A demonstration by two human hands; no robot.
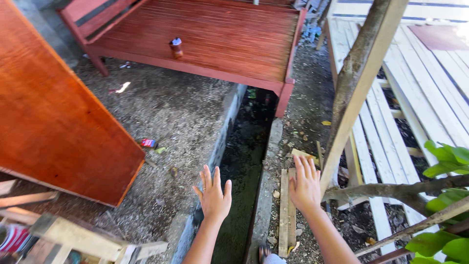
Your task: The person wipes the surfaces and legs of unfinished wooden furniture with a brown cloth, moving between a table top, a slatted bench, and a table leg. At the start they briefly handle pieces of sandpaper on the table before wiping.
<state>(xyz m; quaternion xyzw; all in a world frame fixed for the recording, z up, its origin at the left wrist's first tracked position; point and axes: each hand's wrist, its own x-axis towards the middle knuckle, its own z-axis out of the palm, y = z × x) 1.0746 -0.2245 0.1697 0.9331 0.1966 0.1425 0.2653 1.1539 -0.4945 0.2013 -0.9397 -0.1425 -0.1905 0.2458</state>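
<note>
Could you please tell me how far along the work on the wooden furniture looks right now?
The slatted bed frame and the panel already look stained red-brown, with a small bottle standing on the slats. Nothing is in hand: the left hand and right hand are open and empty. The pale slatted frame remains bare wood.

pale wood strips (287, 215) flat on gravel
</note>
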